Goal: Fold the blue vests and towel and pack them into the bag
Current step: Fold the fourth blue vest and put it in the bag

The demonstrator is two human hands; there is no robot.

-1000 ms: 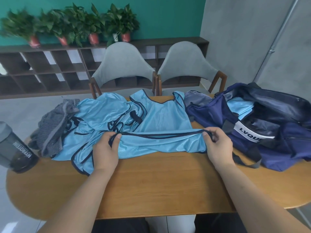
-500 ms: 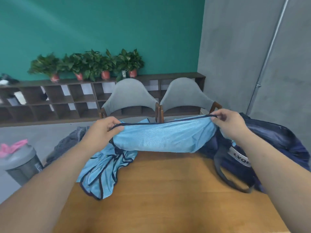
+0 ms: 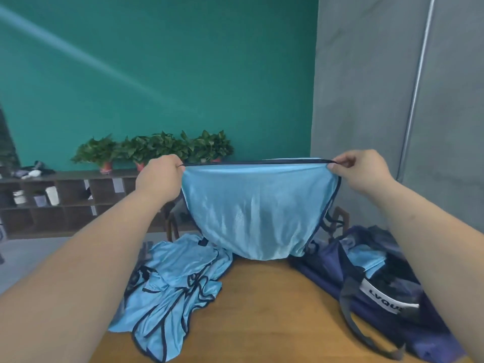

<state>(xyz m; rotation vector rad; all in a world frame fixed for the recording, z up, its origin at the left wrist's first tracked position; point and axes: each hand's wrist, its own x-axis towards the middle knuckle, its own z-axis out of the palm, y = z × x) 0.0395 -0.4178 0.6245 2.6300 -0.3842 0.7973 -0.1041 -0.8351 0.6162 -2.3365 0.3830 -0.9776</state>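
Indoor light, even and soft, moderately bright; source not visible. A pale diagonal streak crosses the teal wall point(image 3: 157, 61) from upper left toward centre; glare or a beam, cannot tell which. Satin sheen on the raised vest point(image 3: 256, 210), with whitish highlights down its middle. Soft shadow beneath it on the table point(image 3: 262, 310). Far-left shelf point(image 3: 65, 205) dim. Whole frame slightly soft; bag label point(image 3: 387, 297) lettering smeared. Wide-angle bowing: pipe point(image 3: 418, 82) at right curves, near edges stretch.
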